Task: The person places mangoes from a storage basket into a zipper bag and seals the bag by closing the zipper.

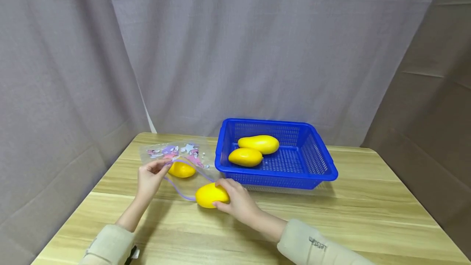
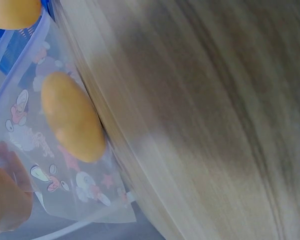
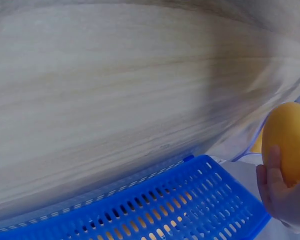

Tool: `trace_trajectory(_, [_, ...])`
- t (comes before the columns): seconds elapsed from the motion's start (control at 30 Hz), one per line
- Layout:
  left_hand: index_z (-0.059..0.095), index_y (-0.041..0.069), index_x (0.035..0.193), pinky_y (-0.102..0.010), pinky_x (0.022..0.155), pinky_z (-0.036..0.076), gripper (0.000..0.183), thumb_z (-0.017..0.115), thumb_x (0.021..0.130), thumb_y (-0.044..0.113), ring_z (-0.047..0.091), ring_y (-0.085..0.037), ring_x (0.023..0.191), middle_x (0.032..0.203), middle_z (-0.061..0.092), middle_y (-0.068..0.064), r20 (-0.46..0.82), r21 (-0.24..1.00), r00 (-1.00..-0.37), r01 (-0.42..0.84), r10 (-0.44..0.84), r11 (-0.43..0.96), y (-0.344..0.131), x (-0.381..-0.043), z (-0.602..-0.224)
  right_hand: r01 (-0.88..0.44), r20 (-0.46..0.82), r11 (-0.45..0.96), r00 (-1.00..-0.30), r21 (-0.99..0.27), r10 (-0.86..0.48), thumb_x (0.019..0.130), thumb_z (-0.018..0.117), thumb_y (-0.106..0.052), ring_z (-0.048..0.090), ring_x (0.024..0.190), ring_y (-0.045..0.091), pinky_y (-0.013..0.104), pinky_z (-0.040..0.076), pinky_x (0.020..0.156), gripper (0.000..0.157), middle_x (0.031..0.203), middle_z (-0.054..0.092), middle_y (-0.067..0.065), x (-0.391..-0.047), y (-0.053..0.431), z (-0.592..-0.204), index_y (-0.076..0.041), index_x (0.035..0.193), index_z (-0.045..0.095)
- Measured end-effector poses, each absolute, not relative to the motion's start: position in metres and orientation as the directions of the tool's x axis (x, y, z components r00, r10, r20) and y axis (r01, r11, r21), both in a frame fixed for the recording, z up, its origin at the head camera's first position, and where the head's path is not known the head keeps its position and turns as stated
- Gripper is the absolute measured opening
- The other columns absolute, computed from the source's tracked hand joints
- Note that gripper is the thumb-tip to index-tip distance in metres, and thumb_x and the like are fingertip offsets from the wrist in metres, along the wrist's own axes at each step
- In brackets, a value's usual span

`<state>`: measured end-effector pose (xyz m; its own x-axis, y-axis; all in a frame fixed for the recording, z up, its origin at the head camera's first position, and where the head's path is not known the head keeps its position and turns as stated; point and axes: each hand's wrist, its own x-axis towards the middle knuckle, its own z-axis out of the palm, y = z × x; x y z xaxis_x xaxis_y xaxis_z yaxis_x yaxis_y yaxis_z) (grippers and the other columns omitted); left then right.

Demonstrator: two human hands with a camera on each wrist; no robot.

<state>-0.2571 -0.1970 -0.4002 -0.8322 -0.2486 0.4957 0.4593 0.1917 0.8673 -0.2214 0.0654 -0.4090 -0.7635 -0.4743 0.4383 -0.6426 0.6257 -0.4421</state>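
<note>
A clear zip bag [image 1: 189, 181] with a purple edge and cartoon prints lies on the table, its mouth spread toward me. My left hand [image 1: 150, 177] pinches the upper edge of that mouth. Inside the bag rests one yellow mango [image 1: 182, 169], also seen through the plastic in the left wrist view as a mango [image 2: 72, 117]. My right hand [image 1: 238, 200] grips a second mango [image 1: 211, 195] right at the bag's opening. The right wrist view shows this held mango [image 3: 290, 142] with fingers along its side.
A blue plastic basket [image 1: 316, 181] stands right of the bag, close to it. Two more mangoes, one behind [image 1: 259, 144] and one in front [image 1: 245, 157], lie in its left part. Grey curtain [image 1: 257, 52] hangs behind the wooden table [image 1: 368, 216].
</note>
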Motion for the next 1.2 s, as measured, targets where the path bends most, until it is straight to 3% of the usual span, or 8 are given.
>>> trace_trajectory(0.3, [0.064,-0.018,0.091,-0.008,0.057,0.051,0.015,0.067,0.079,-0.011,0.061,0.005,0.061,0.078,0.066,0.022,0.520,0.853,-0.818,0.484,-0.247,0.193,-0.198,-0.259,-0.400,-0.630,0.438,0.650,-0.772,-0.426,-0.461,0.079,0.075,-0.025,0.063,0.099,0.026,0.041,0.055,0.083,0.037,0.112,0.065,0.011,-0.223,0.057,-0.409,-0.010,0.110,0.061])
trace_trajectory(0.57, [0.064,-0.019,0.092,-0.007,0.060,0.052,0.014,0.065,0.078,-0.015,0.061,0.006,0.062,0.075,0.066,0.021,0.465,0.885,-0.847,0.435,-0.256,0.169,-0.194,-0.256,-0.399,-0.608,0.414,0.669,-0.790,-0.427,-0.453,0.077,0.077,-0.023,0.064,0.099,0.028,0.043,0.055,0.086,0.037,0.111,0.066,0.012,-0.223,0.053,-0.409,-0.008,0.108,0.063])
trace_trajectory(0.77, [0.064,-0.019,0.089,-0.008,0.062,0.052,0.012,0.064,0.077,-0.017,0.062,0.003,0.063,0.082,0.073,-0.001,0.466,0.883,-0.847,0.425,-0.257,0.198,-0.187,-0.245,-0.383,-0.597,0.401,0.683,-0.798,-0.421,-0.450,0.077,0.077,-0.024,0.064,0.101,0.028,0.043,0.055,0.086,0.040,0.113,0.065,0.012,-0.223,0.053,-0.409,-0.007,0.110,0.063])
trace_trajectory(0.87, [0.064,-0.019,0.089,-0.008,0.060,0.052,0.012,0.063,0.078,-0.017,0.061,0.006,0.062,0.082,0.072,-0.001,0.467,0.881,-0.848,0.420,-0.250,0.217,-0.185,-0.240,-0.377,-0.592,0.375,0.674,-0.804,-0.442,-0.460,0.078,0.076,-0.023,0.063,0.104,0.028,0.043,0.054,0.089,0.041,0.116,0.064,0.012,-0.223,0.053,-0.408,-0.007,0.113,0.061])
trace_trajectory(1.1, [0.064,-0.019,0.089,-0.008,0.062,0.052,0.011,0.063,0.078,-0.017,0.060,0.005,0.063,0.091,0.065,-0.033,0.457,0.884,-0.854,0.405,-0.248,0.233,-0.183,-0.238,-0.381,-0.578,0.317,0.655,-0.816,-0.487,-0.484,0.079,0.076,-0.019,0.061,0.110,0.028,0.041,0.051,0.096,0.045,0.121,0.062,0.012,-0.220,0.051,-0.410,-0.006,0.119,0.059])
trace_trajectory(1.2, [0.064,-0.018,0.089,-0.007,0.063,0.052,0.011,0.063,0.078,-0.016,0.060,0.006,0.064,0.092,0.064,-0.034,0.458,0.884,-0.854,0.407,-0.246,0.231,-0.187,-0.244,-0.390,-0.581,0.317,0.657,-0.813,-0.481,-0.488,0.078,0.077,-0.015,0.060,0.110,0.028,0.041,0.051,0.096,0.046,0.121,0.061,0.012,-0.219,0.049,-0.410,-0.006,0.119,0.059])
